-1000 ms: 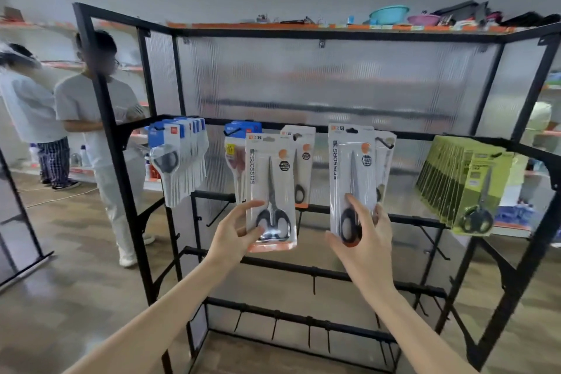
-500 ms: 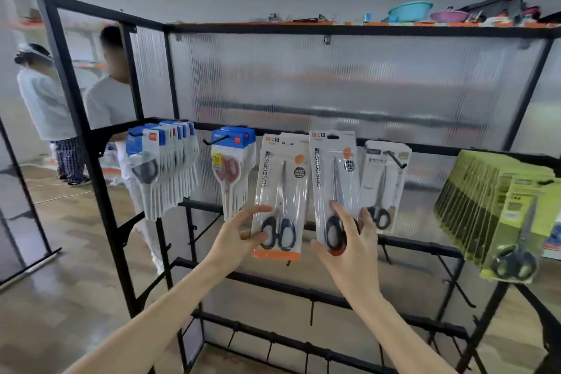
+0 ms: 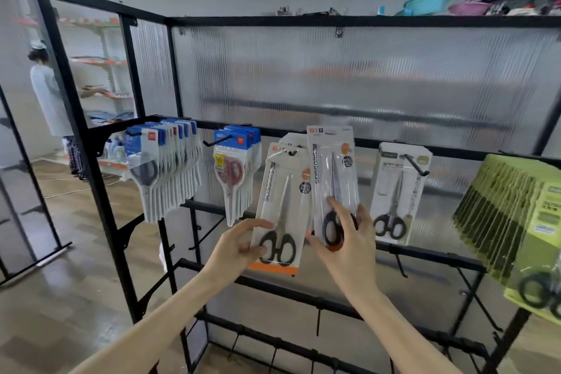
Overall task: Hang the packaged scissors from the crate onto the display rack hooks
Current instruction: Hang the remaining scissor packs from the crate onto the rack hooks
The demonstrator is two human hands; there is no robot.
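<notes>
Your left hand [image 3: 239, 247] and right hand [image 3: 343, 240] each pinch a scissors pack [image 3: 280, 209]; miss the hook [image 3: 291, 152] and one could drop.

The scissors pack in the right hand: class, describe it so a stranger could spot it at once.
On the black display rack, follow the middle rail to its centre. The right hand holds a clear scissors pack there, black handles downward. Unlike its orange-edged twin beside it, it sits higher.
</notes>
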